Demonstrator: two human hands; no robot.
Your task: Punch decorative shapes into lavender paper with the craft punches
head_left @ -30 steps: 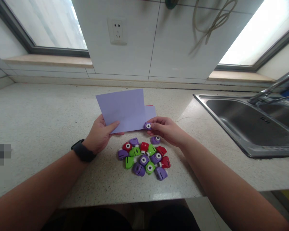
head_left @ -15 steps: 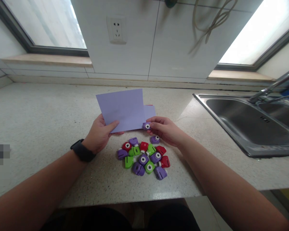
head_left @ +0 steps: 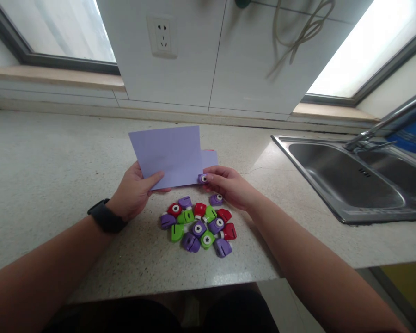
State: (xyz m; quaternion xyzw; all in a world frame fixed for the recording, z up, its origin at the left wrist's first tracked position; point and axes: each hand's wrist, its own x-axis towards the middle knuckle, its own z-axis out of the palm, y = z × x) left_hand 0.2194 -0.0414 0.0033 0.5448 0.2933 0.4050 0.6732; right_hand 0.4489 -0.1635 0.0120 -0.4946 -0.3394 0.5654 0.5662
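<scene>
Speckled counter (head_left: pixel 55 185); one sink (head_left: pixel 346 180) at right. Left of sink: left hand (head_left: pixel 133 194) pinching one lilac sheet (head_left: pixel 168 155); right hand (head_left: pixel 229 185) closed on one purple punch (head_left: pixel 203 178) at sheet's corner. Nearer: about fourteen loose punches (head_left: pixel 199 226).

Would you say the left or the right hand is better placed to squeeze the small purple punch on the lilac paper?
The right hand, probably: it already pinches the purple punch at the lower right corner of the lilac paper. The left hand is occupied gripping the paper's lower left edge.

Speckled stone counter (head_left: pixel 48 157), steel sink (head_left: pixel 336 173) (right), bright windows (head_left: pixel 364 41), white tiles.
</scene>
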